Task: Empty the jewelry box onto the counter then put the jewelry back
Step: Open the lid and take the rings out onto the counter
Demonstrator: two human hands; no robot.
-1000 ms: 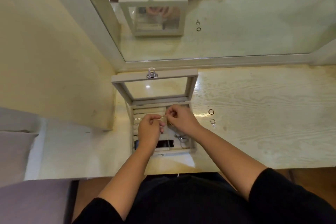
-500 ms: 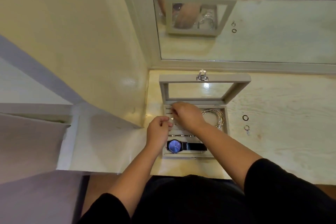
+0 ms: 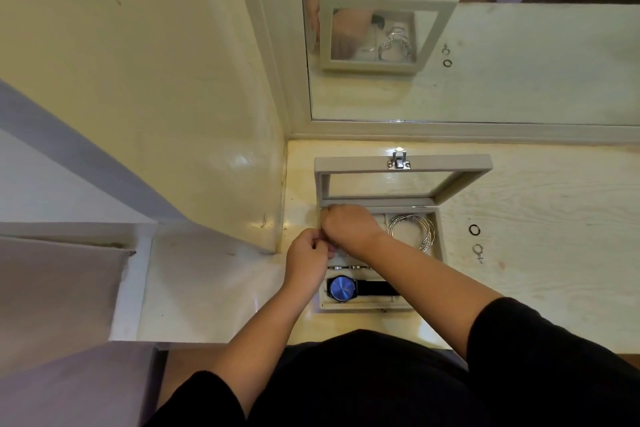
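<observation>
The jewelry box point(image 3: 437, 253) is sitting open with its glass lid point(image 3: 460, 180) standing up at the back. It is holding a blue-faced watch point(image 3: 342, 289) along its front compartment and a bundle of silver bangles point(image 3: 412, 230) in its right rear one. Both hands are working over the slotted rolls point(image 3: 349, 267) on the box's left side. The right hand point(image 3: 346, 225) is reaching across the box to its left rear corner, fingers curling downward. The left hand point(image 3: 308, 260) is meeting it over the box's left wall, its fingertips drawing together. Whether either is clamping on a piece cannot be told, since the knuckles are hiding the tips. This is probably one small item being worked into or out of a slot. Doing it well likely means pinching lightly, moving straight along the slot, and steadying the box so it is not sliding. On the counter point(image 3: 536, 270) just right of the box, a dark ring point(image 3: 474, 229) and a small hoop with a cross drop point(image 3: 479, 251) are lying apart from each other.
</observation>
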